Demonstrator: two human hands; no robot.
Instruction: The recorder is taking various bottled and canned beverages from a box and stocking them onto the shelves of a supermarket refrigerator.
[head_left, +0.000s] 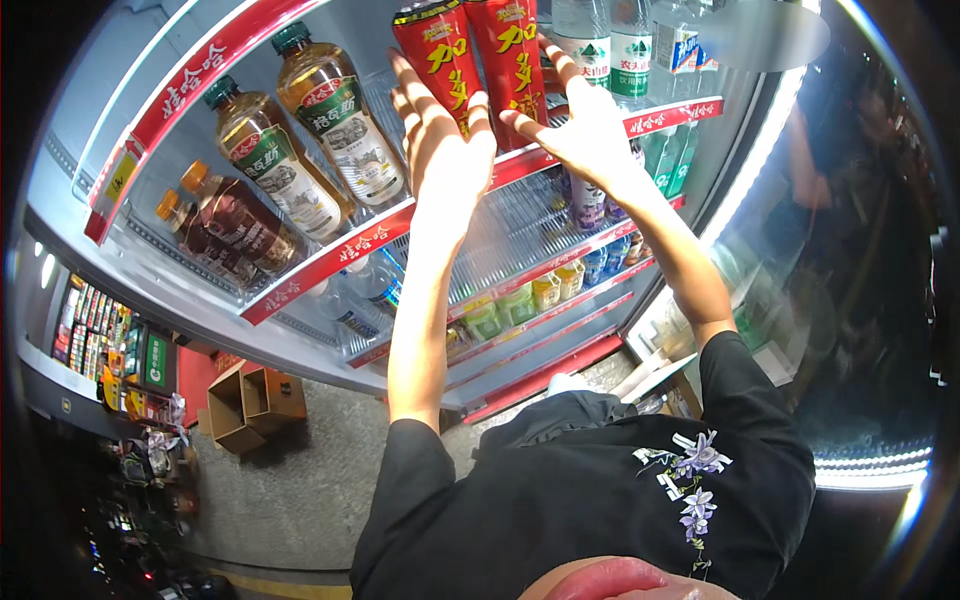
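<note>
Two red drink cans with yellow lettering stand side by side on the top shelf of a fridge. My left hand (pixel 445 140) is on the left red can (pixel 435 45), its fingers along the left side and its thumb at the front. My right hand (pixel 582 130) is at the right red can (pixel 508 60), with a finger up its right edge and the thumb low on its front. Both palms partly cover the cans, and their tops reach the upper edge of the picture.
Amber bottles with green caps (pixel 340 120) and dark bottles with orange caps (pixel 240 225) stand left of the cans. Clear water bottles (pixel 580 50) are on the right. A red-edged shelf rail (pixel 365 245) runs below. An open cardboard box (pixel 240 405) sits on the floor.
</note>
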